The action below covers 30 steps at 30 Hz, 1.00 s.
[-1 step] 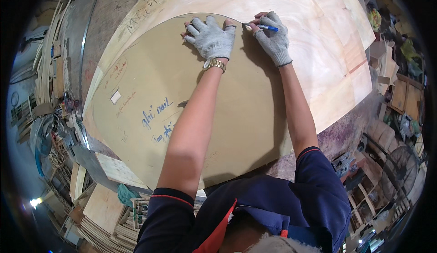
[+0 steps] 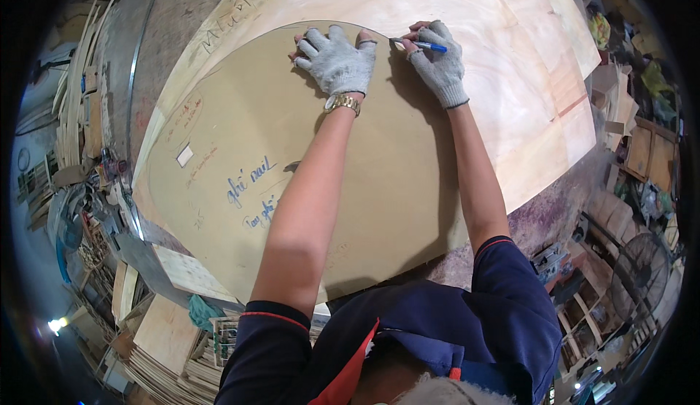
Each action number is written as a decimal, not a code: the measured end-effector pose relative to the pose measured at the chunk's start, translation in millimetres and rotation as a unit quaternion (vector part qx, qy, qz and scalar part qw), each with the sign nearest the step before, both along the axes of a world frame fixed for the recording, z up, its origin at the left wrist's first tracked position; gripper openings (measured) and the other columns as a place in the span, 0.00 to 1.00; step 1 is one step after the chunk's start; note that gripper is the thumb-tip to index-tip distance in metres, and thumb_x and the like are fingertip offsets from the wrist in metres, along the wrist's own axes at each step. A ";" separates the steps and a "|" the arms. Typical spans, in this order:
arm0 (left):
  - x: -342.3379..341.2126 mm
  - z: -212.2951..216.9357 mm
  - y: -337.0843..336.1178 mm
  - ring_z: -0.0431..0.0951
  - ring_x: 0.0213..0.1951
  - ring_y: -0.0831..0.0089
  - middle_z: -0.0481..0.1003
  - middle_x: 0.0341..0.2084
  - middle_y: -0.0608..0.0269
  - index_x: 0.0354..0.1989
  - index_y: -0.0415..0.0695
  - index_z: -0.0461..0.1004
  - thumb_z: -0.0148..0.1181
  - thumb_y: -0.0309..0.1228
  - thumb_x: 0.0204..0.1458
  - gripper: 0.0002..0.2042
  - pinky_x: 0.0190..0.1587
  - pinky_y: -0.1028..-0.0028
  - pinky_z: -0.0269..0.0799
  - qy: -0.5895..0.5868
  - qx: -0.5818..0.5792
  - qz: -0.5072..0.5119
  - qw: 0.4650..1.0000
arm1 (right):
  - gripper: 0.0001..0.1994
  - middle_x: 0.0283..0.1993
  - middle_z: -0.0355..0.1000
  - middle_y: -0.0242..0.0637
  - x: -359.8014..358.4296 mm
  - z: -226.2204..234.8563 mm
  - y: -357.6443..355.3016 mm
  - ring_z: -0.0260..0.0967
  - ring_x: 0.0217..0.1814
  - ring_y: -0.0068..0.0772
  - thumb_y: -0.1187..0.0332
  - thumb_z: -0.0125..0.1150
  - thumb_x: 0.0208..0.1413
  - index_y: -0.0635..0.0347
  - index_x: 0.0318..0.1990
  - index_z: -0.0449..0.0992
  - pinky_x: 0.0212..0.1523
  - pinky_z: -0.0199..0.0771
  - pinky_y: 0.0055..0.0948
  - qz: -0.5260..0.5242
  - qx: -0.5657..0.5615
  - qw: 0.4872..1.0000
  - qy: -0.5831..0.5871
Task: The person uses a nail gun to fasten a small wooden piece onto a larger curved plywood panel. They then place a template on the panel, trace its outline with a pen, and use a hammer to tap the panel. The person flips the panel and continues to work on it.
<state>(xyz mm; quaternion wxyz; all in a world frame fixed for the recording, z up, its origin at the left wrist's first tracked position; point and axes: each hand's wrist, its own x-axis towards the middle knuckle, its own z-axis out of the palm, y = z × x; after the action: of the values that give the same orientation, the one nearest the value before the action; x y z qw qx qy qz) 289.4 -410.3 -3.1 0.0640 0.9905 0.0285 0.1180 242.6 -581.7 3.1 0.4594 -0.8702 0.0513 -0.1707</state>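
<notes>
A large olive-brown template board (image 2: pixel 379 186) with a curved edge lies flat on a pale plywood sheet (image 2: pixel 503 77). My left hand (image 2: pixel 339 62), in a grey fingerless glove, presses on the template near its far edge with fingers spread. Gloved the same way, my right hand (image 2: pixel 439 59) grips a blue pen (image 2: pixel 432 45) just right of the left thumb. The pen's tip meets the template's curved rim, where a thin dark line runs along the edge. Handwriting and a small rectangular hole (image 2: pixel 185 156) mark the template's left part.
Under the sheets is a worn work table (image 2: pixel 164 48) with a metal strip along its left side. Stacked plywood strips (image 2: pixel 164 361) stand at the lower left. A black fan (image 2: pixel 640 277) and wooden frames (image 2: pixel 649 153) are at the right.
The pen and right hand have shifted very slightly to the right along the template's edge. My left hand stays almost where it was.
</notes>
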 end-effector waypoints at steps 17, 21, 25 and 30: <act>-127.4 16.4 -38.7 0.57 0.71 0.46 0.67 0.63 0.46 0.52 0.43 0.74 0.64 0.55 0.48 0.30 0.70 0.33 0.46 0.077 0.014 -0.280 0.957 | 0.05 0.40 0.77 0.37 -17.2 -14.1 -14.9 0.77 0.46 0.37 0.68 0.72 0.50 0.56 0.33 0.84 0.47 0.78 0.35 -0.007 0.035 0.998 -0.056; -158.7 17.5 -47.2 0.55 0.73 0.49 0.65 0.66 0.51 0.54 0.45 0.75 0.64 0.57 0.47 0.32 0.69 0.27 0.40 0.126 -0.002 -0.330 0.935 | 0.06 0.41 0.77 0.37 -21.6 -18.8 -20.5 0.77 0.46 0.38 0.66 0.72 0.51 0.56 0.34 0.85 0.47 0.79 0.35 -0.002 0.044 0.998 -0.041; -152.0 18.9 -45.4 0.51 0.75 0.52 0.62 0.70 0.54 0.56 0.47 0.74 0.64 0.60 0.46 0.35 0.69 0.27 0.38 0.161 0.009 -0.328 0.931 | 0.06 0.41 0.77 0.39 -41.4 -13.5 -28.1 0.78 0.44 0.38 0.67 0.71 0.52 0.56 0.35 0.85 0.45 0.79 0.34 -0.010 -0.024 0.998 -0.057; -154.5 23.0 -46.0 0.50 0.76 0.54 0.59 0.72 0.59 0.60 0.48 0.73 0.65 0.60 0.46 0.37 0.69 0.27 0.37 0.160 0.015 -0.325 0.932 | 0.05 0.41 0.77 0.39 -76.1 -1.5 -32.6 0.77 0.45 0.34 0.74 0.70 0.53 0.61 0.36 0.84 0.44 0.77 0.30 -0.029 -0.015 0.999 -0.032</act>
<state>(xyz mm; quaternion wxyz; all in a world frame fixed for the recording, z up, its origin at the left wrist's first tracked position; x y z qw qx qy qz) 134.9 -456.4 19.8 0.0782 0.9522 -0.2871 -0.0689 166.5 -614.4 1.7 0.4424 -0.8693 0.0587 -0.2125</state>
